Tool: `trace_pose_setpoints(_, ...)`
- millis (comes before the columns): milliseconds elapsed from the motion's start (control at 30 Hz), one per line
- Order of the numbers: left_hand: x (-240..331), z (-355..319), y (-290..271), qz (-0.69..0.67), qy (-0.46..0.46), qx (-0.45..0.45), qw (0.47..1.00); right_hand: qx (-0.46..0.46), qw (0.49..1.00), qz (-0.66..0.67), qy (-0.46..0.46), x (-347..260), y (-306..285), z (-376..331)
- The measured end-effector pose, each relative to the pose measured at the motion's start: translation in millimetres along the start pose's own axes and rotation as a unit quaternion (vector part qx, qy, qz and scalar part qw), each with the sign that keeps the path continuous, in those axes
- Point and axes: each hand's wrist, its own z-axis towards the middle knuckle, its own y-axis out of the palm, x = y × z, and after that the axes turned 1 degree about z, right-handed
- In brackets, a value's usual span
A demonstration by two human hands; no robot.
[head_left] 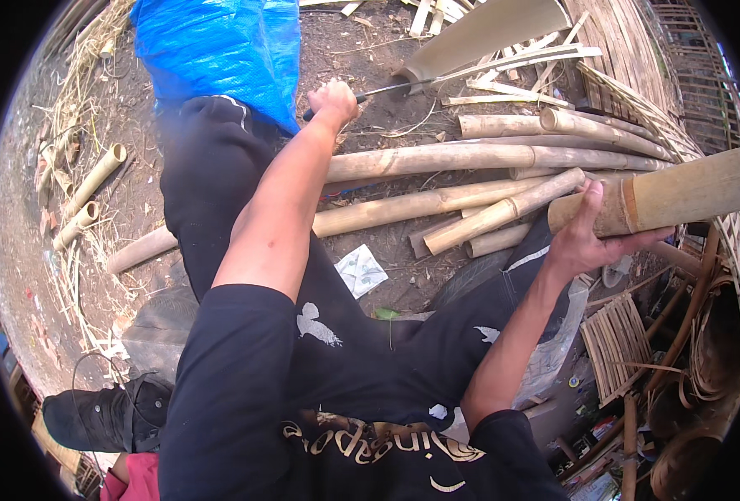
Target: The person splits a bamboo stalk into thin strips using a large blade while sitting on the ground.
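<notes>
Brown earth (345,50) strewn with pale shavings underlies a thick, smooth tan bamboo section (691,192), ringed by one node, at the person's right; its long axis runs sideways, rising slightly rightward. The right hand (583,246) clamps its left end, thumb across the face. The left hand (332,102) is closed on a dark-handled knife (382,88), its tip perhaps touching a pale, hollow bamboo trough (487,42). Slender round poles (428,161) lie between.

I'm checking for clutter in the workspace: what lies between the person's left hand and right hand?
In the head view, several bamboo poles on the ground lie between the left hand and right hand.
</notes>
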Motion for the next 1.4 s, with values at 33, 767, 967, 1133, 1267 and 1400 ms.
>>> trace_pose_setpoints(33,5.7,-4.4,-7.2,0.009,0.009,-0.024,1.0,-0.012,0.976,-0.193,-0.104,9.1,10.3,-29.7)
trace_pose_setpoints(767,-21.6,9.5,-3.3,0.006,-0.025,-0.087,0.996,-0.121,0.988,-0.096,0.006,3.1,-3.8,-40.3)
trace_pose_setpoints(967,-15.7,17.4,-11.9,0.047,-0.004,-0.065,0.997,-0.545,0.776,-0.195,0.251,67.7,11.8,-127.9)
trace_pose_setpoints(1133,-15.2,19.2,18.9,0.025,-0.025,-0.079,0.996,-0.45,0.829,0.001,0.332,71.2,-15.8,-123.1)
trace_pose_setpoints(1267,-15.1,8.9,14.3,0.038,-0.02,-0.088,0.995,-0.368,0.852,0.156,0.338,27.9,-25.3,-65.9)
trace_pose_setpoints(1400,-14.9,10.0,6.0,0.042,-0.043,-0.108,0.992,-0.218,0.968,0.049,0.115,-4.6,-19.1,-33.3)
